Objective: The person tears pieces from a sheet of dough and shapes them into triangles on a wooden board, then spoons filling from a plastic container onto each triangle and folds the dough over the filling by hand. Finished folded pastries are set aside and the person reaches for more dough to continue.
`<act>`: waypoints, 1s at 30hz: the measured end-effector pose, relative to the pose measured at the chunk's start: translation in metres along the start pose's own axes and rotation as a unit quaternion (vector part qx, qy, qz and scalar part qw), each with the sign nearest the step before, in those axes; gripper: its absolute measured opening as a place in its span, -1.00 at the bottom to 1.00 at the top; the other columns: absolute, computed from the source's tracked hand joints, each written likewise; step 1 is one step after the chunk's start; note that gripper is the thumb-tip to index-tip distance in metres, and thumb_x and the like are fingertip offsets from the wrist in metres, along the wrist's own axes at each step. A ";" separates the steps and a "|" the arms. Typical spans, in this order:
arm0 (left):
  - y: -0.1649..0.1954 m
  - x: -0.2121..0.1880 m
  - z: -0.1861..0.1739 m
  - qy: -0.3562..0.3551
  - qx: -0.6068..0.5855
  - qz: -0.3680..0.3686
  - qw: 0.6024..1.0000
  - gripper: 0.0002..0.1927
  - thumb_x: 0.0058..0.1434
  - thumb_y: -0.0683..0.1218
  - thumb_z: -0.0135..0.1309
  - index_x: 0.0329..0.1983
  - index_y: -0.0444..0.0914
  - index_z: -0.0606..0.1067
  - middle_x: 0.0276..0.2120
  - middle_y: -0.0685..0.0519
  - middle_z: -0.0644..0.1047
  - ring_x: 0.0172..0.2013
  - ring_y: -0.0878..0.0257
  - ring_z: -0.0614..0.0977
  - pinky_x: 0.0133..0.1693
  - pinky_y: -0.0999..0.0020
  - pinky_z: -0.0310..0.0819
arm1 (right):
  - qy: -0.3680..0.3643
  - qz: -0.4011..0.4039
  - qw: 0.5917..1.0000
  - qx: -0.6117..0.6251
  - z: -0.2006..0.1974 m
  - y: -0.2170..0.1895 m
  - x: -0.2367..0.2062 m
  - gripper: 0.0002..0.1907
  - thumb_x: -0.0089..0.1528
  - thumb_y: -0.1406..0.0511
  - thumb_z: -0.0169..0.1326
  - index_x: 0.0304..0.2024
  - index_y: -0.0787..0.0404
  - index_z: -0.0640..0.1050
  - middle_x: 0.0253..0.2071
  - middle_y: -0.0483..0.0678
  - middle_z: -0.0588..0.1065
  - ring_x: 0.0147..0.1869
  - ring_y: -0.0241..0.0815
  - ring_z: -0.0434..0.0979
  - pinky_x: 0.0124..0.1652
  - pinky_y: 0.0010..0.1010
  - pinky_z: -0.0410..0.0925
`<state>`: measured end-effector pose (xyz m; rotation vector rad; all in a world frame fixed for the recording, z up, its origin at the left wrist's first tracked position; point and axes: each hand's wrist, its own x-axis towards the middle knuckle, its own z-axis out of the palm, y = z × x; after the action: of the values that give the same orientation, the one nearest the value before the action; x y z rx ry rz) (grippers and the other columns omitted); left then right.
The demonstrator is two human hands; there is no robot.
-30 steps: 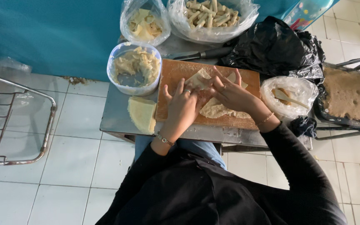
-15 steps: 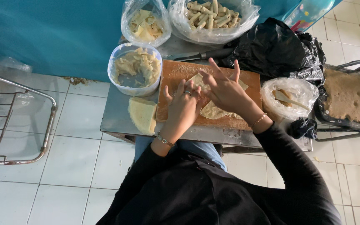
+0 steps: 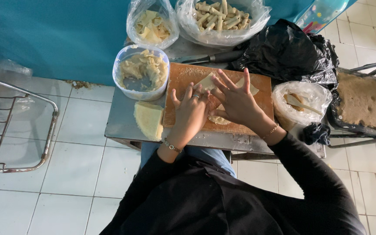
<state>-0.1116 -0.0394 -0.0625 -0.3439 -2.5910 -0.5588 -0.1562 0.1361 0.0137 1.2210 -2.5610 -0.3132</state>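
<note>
Head view: a small metal bench [image 3: 122,124] stands on a white tiled floor [image 3: 79,174] against a blue wall [image 3: 53,35]. On the bench lies a wooden cutting board [image 3: 183,80]. A pale wrapper sheet [image 3: 205,82] is spread on the board, mostly covered by both hands.

Left hand [image 3: 191,114]: palm down on the near part of the wrapper sheet, fingers bent over the fold; the grip is a light press rather than a closed clasp. Right hand [image 3: 236,102]: fingers spread wide and flat, pressing on the wrapper sheet beside the left hand; nothing is clasped in it.

Progress, judged from the layout:
1. Done: a clear bag of finished rolls [image 3: 220,15] sits at the far edge, holding many pieces.
2. In hand: one wrapper sheet appears partly folded; whether filling is inside cannot be seen.
3. Left: a stack of unused wrappers [image 3: 149,119] lies just left of the board, and a clear tub of filling [image 3: 142,72] is still part full.

Other items: a second bag of pale pieces [image 3: 152,24], a knife [image 3: 209,57] behind the board, a black plastic bag [image 3: 286,52], a bag with a spoon [image 3: 301,104], and a tray of brown crumbs [image 3: 362,102] at right
</note>
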 end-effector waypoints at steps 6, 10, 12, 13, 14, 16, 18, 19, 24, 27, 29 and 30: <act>0.001 0.004 -0.004 -0.019 -0.013 -0.019 1.000 -0.61 0.31 0.01 0.01 0.17 -0.16 0.51 0.26 -0.04 0.43 0.39 -0.02 0.30 0.23 -0.53 -0.21 | -0.039 0.070 0.997 -0.019 -0.012 0.013 -0.015 -0.17 0.27 -0.29 -0.15 0.28 0.16 0.43 0.45 -0.07 0.31 0.70 -0.14 -0.09 0.32 0.51 -0.49; 0.006 0.001 -0.003 0.030 0.018 -0.002 0.999 -0.61 0.32 0.03 0.04 0.17 -0.19 0.49 0.30 -0.07 0.39 0.42 -0.04 0.29 0.23 -0.46 -0.14 | 0.019 0.131 0.981 0.139 -0.029 0.020 -0.052 -0.34 0.40 -0.08 -0.22 0.38 0.18 0.31 0.46 -0.02 0.31 0.68 -0.14 -0.04 0.35 0.47 -0.46; 0.011 -0.005 -0.002 0.057 -0.025 0.014 0.998 -0.61 0.31 -0.01 0.04 0.18 -0.19 0.51 0.32 -0.12 0.38 0.39 0.00 0.32 0.22 -0.40 -0.12 | 0.017 0.150 0.963 0.225 -0.030 0.012 -0.067 -0.33 0.46 -0.04 -0.25 0.47 0.21 0.22 0.45 -0.06 0.30 0.60 -0.18 0.04 0.43 0.43 -0.47; 0.014 -0.010 -0.002 0.070 -0.046 0.024 0.996 -0.60 0.30 -0.03 0.04 0.19 -0.19 0.52 0.33 -0.15 0.37 0.37 0.01 0.33 0.21 -0.37 -0.12 | -0.009 0.162 0.958 0.238 -0.029 0.004 -0.075 -0.28 0.45 -0.05 -0.25 0.53 0.21 0.17 0.45 -0.08 0.29 0.52 -0.25 0.11 0.48 0.40 -0.48; 0.018 -0.019 -0.003 0.076 -0.068 0.049 0.994 -0.64 0.31 -0.03 0.05 0.14 -0.19 0.52 0.32 -0.13 0.38 0.37 0.03 0.35 0.25 -0.35 -0.11 | -0.036 0.175 0.951 0.253 -0.027 -0.002 -0.081 -0.22 0.45 -0.07 -0.25 0.58 0.21 0.11 0.45 -0.10 0.28 0.44 -0.33 0.19 0.53 0.37 -0.49; 0.027 -0.039 -0.006 0.086 -0.111 0.096 0.985 -0.72 0.33 -0.02 0.08 0.06 -0.17 0.54 0.29 -0.08 0.42 0.36 0.07 0.38 0.31 -0.31 -0.09 | 0.010 0.119 0.958 0.260 -0.022 -0.012 -0.089 -0.26 0.46 -0.04 -0.30 0.53 0.28 0.09 0.54 -0.16 0.19 0.62 -0.03 -0.12 0.46 0.39 -0.53; 0.033 -0.050 -0.008 0.079 -0.101 0.106 0.986 -0.71 0.34 -0.04 0.07 0.09 -0.19 0.56 0.25 -0.07 0.45 0.35 0.08 0.40 0.29 -0.24 -0.07 | 0.028 0.092 0.959 0.265 -0.017 -0.018 -0.091 -0.29 0.46 -0.03 -0.32 0.49 0.29 0.09 0.58 -0.20 0.12 0.70 0.13 -0.29 0.40 0.39 -0.56; 0.035 -0.052 -0.008 0.075 -0.097 0.113 0.986 -0.70 0.35 -0.05 0.06 0.11 -0.20 0.57 0.23 -0.06 0.47 0.35 0.09 0.41 0.28 -0.20 -0.06 | 0.021 0.096 0.958 0.269 -0.015 -0.020 -0.091 -0.31 0.46 -0.03 -0.32 0.48 0.27 0.11 0.58 -0.20 0.10 0.70 0.14 -0.31 0.39 0.39 -0.57; 0.034 -0.053 -0.006 0.067 -0.076 0.123 0.987 -0.67 0.32 -0.03 0.06 0.10 -0.22 0.57 0.19 -0.10 0.50 0.33 0.05 0.42 0.28 -0.21 -0.01 | -0.011 0.098 0.963 0.252 -0.009 -0.032 -0.087 -0.55 0.46 0.00 -0.31 0.32 -0.06 0.31 0.58 -0.18 0.12 0.70 0.07 -0.34 0.37 0.32 -0.62; 0.035 -0.055 -0.005 0.062 -0.066 0.123 0.988 -0.68 0.31 -0.03 0.06 0.08 -0.22 0.57 0.18 -0.09 0.50 0.32 0.03 0.41 0.28 -0.21 0.02 | -0.022 0.119 0.957 0.265 -0.006 -0.039 -0.086 -0.46 0.44 -0.01 -0.31 0.38 0.05 0.28 0.53 -0.21 0.17 0.69 0.03 -0.27 0.34 0.32 -0.64; 0.034 -0.058 -0.006 0.056 -0.064 0.121 0.989 -0.67 0.30 -0.03 0.06 0.07 -0.22 0.57 0.18 -0.10 0.50 0.32 0.03 0.41 0.27 -0.21 0.03 | -0.021 0.123 0.952 0.279 -0.006 -0.040 -0.091 -0.47 0.45 0.02 -0.32 0.38 0.06 0.29 0.51 -0.19 0.22 0.68 0.08 -0.20 0.33 0.30 -0.65; 0.035 -0.059 -0.006 0.049 -0.065 0.121 0.989 -0.67 0.29 -0.03 0.06 0.07 -0.23 0.57 0.17 -0.10 0.50 0.32 0.02 0.41 0.27 -0.21 0.03 | -0.022 0.136 0.942 0.307 -0.006 -0.039 -0.093 -0.44 0.46 0.04 -0.32 0.42 0.13 0.23 0.49 -0.12 0.22 0.64 0.03 -0.10 0.35 0.29 -0.64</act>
<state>-0.0473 -0.0197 -0.0752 -0.6472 -2.3792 -0.6421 -0.0702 0.1849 -0.0084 1.0024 -2.9233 0.5675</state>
